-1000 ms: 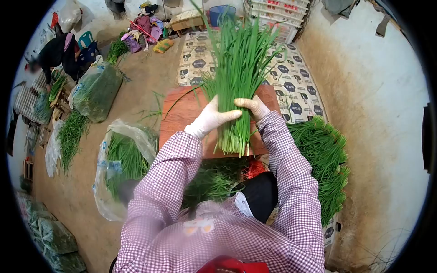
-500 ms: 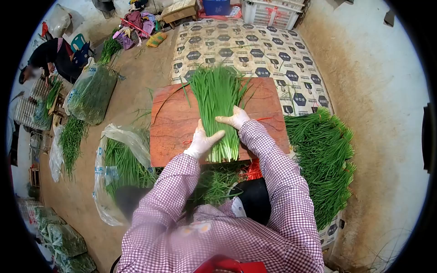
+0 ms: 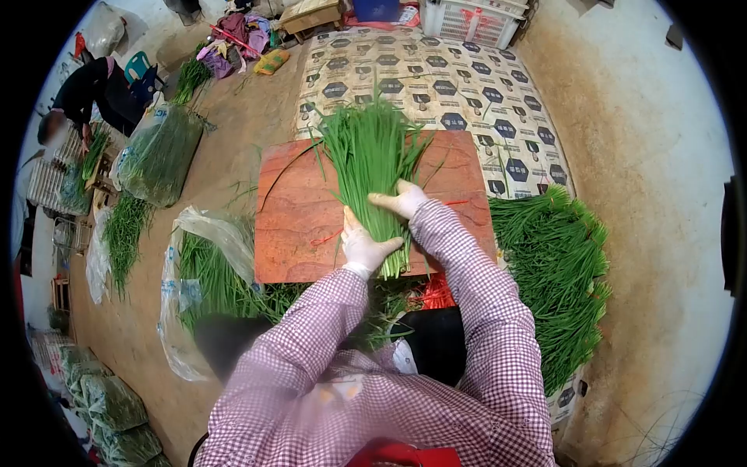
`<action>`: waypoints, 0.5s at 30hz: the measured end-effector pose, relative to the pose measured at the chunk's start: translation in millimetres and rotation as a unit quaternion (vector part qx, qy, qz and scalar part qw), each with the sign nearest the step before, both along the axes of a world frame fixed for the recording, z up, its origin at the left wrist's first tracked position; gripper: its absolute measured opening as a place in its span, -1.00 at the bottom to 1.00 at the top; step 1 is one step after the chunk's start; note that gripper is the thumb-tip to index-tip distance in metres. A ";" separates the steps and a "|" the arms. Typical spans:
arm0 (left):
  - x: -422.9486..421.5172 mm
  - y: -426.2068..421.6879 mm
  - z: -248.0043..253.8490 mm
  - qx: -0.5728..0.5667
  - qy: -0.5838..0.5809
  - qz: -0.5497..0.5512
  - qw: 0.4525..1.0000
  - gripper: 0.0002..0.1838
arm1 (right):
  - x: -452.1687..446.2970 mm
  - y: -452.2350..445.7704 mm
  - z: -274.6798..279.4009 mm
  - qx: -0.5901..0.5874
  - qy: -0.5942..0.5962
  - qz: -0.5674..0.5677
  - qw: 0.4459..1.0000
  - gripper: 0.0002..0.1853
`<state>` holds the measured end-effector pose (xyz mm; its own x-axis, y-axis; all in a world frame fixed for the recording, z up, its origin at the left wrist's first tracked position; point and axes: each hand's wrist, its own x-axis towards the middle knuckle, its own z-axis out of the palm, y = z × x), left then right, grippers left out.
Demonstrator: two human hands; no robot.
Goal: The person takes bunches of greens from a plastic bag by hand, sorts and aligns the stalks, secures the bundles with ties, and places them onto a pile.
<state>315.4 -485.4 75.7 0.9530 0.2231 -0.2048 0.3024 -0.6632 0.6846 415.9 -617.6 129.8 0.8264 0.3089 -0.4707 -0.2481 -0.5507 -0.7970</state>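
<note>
A bunch of green chives (image 3: 362,148) lies on a reddish-brown wooden board (image 3: 292,249), its leaf tips fanned toward the far edge and its pale cut ends near me. My left hand (image 3: 367,247), in a pale glove, is wrapped round the lower stems from the left. My gloved right hand (image 3: 401,201) grips the same bunch from the right, a little higher up. Thin red ties lie on the board, one (image 3: 325,239) left of the bunch and another (image 3: 457,202) beyond my right wrist.
Bundled chives (image 3: 548,272) are heaped to the right on a patterned floor sheet (image 3: 443,89). An open plastic bag (image 3: 175,335) of chives stands at left. Farther left, a person (image 3: 93,93) bends near a stuffed bag (image 3: 159,156). A white crate (image 3: 471,25) is at the back.
My left hand has shifted right and slightly down around the stem ends, drawing them narrower and to the right. My right hand stays about where it was.
</note>
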 end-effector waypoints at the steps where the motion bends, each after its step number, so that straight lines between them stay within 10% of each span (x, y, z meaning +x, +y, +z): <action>1: -0.6 0.1 0.6 0.009 0.002 0.000 1.000 0.51 | 0.5 -5.8 1.6 0.026 0.011 -0.043 0.999 -0.10; 6: -1.0 -1.8 -2.6 0.018 -0.009 0.007 1.000 0.49 | 3.4 -62.5 -18.0 0.107 -0.160 -0.108 0.975 -0.51; 7: -1.4 -2.1 -2.7 0.014 -0.008 0.010 1.000 0.49 | -17.4 -55.2 14.9 0.106 -0.038 -0.115 0.987 -0.67; 15: -0.8 -3.3 5.4 0.008 0.002 0.017 1.000 0.55 | -59.1 -23.8 -41.6 -0.055 -0.065 0.021 0.996 -0.41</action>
<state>314.5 -488.8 81.1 0.9440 0.2591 -0.2041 0.3275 -0.6633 0.6729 356.8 -641.5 88.2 0.8699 0.2967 -0.3940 -0.1220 -0.6446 -0.7547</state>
